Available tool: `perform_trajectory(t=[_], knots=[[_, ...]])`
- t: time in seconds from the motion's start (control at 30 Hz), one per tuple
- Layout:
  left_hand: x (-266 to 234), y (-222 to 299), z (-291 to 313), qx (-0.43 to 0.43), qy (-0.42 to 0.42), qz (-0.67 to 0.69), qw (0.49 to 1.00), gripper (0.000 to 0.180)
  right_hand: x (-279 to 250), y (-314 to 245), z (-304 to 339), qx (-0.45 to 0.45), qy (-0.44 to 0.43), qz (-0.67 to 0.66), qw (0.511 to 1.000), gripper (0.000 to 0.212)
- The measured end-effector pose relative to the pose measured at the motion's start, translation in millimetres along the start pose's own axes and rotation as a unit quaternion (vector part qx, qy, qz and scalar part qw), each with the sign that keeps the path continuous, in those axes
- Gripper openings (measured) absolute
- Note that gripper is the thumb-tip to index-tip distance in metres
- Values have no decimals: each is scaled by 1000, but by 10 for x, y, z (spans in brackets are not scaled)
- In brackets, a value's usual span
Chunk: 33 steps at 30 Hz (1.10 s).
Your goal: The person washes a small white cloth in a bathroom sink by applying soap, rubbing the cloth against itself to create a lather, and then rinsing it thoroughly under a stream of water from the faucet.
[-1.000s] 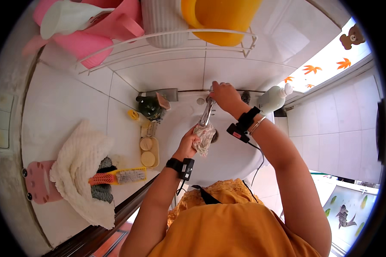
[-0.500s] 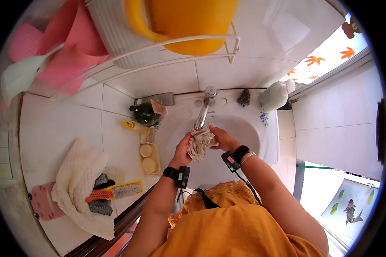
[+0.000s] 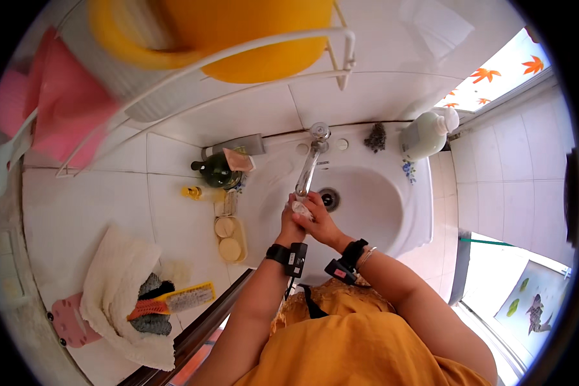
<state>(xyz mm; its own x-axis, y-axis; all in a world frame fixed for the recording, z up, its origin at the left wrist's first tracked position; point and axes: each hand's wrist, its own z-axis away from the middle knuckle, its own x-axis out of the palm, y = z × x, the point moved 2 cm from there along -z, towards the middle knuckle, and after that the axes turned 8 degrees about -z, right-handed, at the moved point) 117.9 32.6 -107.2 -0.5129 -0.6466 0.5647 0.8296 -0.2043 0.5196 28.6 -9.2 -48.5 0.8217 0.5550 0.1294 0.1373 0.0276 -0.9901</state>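
Observation:
Under the chrome faucet [image 3: 308, 170] my two hands are pressed together around a pale, wet-looking cloth [image 3: 302, 210]. Most of the cloth is hidden; a bunched piece shows between the hands. My left hand [image 3: 290, 222] is closed on its left side, while the fingers of my right hand [image 3: 321, 222] wrap over it from the right. Below them lies the white sink basin [image 3: 367, 206], its drain [image 3: 329, 199] showing just right of the hands.
A wire shelf [image 3: 251, 44] with a yellow mug [image 3: 251, 38] juts out above. Left of the sink stand a dark green bottle [image 3: 215, 170] and a soap dish [image 3: 241, 241]; farther left lies a white towel [image 3: 112, 276]. A pump bottle [image 3: 424, 136] and a scouring pad [image 3: 375, 137] sit at back right.
The cloth was loosely spread between my hands; now it is squeezed into a small bundle. My hands have come together, and the drain has come into sight. The whole view has shifted slightly.

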Motion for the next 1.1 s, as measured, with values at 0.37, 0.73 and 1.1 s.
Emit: perform_trajectory(t=[0.37,0.73,1.1], knots=[[298,-50,38,15,120,-63,991,28,-114,587,-238,111,51,66,990,22],[191,124,189,15,11,-236,972,35,-481,281,-359,261,91,-209,938,33],[-128,183,151,91,116,-400,905,27,-571,130,-303,313,79,-427,845,31]])
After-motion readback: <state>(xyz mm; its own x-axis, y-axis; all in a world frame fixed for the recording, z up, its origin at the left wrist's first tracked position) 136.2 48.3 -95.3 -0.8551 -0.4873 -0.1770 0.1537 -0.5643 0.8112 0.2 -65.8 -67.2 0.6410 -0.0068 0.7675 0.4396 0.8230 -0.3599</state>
